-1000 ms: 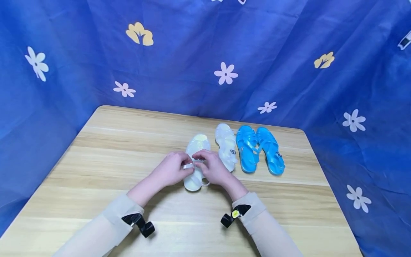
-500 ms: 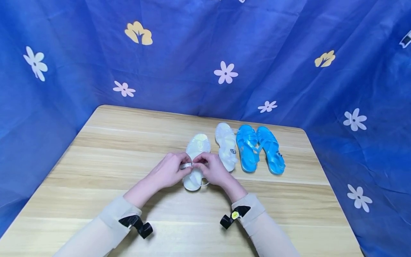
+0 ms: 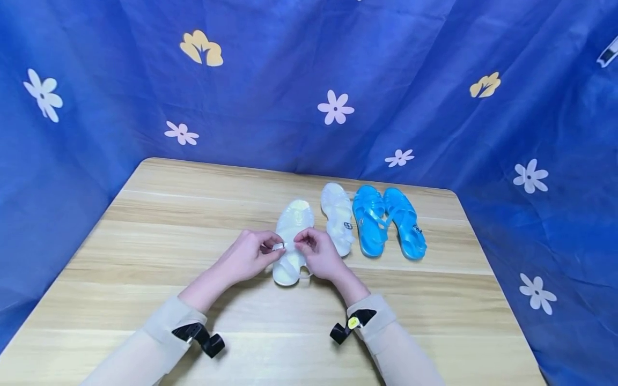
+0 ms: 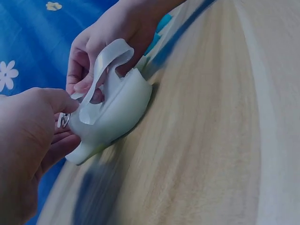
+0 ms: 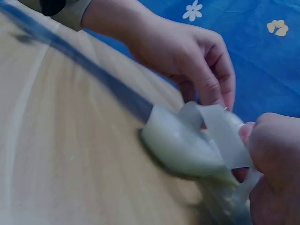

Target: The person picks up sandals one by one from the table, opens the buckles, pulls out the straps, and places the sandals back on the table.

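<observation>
A white jelly sandal [image 3: 295, 214] lies sole down on the table, toe pointing away, between both hands. At its left side my left hand [image 3: 247, 256] pinches the small metal buckle [image 4: 63, 120] with thumb and fingers. From the right, my right hand [image 3: 322, 256] reaches over the sandal and pinches the strap near the buckle; its exact hold is partly hidden by the fingers. The translucent strap [image 4: 110, 56] arches up over the heel opening in the left wrist view. In the right wrist view the sandal's heel [image 5: 173, 145] faces the camera.
A second white sandal [image 3: 336, 203] stands just right of my right hand. Two blue sandals [image 3: 370, 225] lie beside it, farther right. The wooden table [image 3: 169, 214] ends at a blue flowered curtain [image 3: 270, 107] behind.
The fingertips of my two hands have drawn slightly apart over the sandal, showing more of its middle. The other sandals stay in place; the whole view shifts a little.
</observation>
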`<state>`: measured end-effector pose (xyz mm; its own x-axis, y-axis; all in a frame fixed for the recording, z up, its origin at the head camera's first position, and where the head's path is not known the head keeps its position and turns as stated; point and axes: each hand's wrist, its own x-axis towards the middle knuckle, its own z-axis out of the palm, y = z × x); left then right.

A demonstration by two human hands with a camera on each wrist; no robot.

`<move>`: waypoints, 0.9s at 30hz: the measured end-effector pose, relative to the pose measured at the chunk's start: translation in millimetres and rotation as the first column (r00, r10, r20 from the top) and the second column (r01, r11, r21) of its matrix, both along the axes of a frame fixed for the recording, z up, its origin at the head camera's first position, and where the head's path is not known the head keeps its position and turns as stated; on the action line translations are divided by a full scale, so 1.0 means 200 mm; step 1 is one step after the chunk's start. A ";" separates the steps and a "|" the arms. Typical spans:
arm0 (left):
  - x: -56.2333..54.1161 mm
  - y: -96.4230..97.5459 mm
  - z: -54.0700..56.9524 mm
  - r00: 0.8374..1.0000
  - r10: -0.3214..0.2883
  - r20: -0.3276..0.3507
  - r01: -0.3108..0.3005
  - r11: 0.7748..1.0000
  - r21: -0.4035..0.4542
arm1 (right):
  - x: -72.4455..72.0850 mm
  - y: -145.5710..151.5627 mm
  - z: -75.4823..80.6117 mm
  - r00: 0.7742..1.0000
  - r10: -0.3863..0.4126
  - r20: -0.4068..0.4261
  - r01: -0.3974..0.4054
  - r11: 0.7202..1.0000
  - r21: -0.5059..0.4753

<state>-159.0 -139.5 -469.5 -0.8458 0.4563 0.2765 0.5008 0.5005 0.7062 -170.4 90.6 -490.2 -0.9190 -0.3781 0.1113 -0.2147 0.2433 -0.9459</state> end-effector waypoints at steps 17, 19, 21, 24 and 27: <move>0.02 0.01 -0.02 0.999 0.008 0.038 -0.009 0.999 0.045 | 0.00 -0.05 0.04 0.999 0.031 0.037 -0.034 0.997 0.071; 0.02 0.00 -0.03 0.999 0.016 0.028 -0.018 0.999 0.052 | 0.01 -0.06 0.03 0.997 0.033 0.066 -0.034 0.999 0.016; 0.02 0.00 -0.03 0.999 0.020 0.027 -0.022 0.998 0.063 | 0.02 -0.07 0.03 0.996 0.037 0.085 -0.035 0.999 -0.025; 0.02 0.00 -0.04 0.999 0.017 0.045 -0.021 0.995 0.098 | 0.02 -0.07 0.01 0.994 0.036 0.103 -0.029 0.997 -0.072; 0.02 -0.04 -0.07 0.995 0.038 0.094 -0.054 0.984 0.167 | 0.01 -0.04 -0.03 0.988 0.004 0.152 0.030 0.975 -0.218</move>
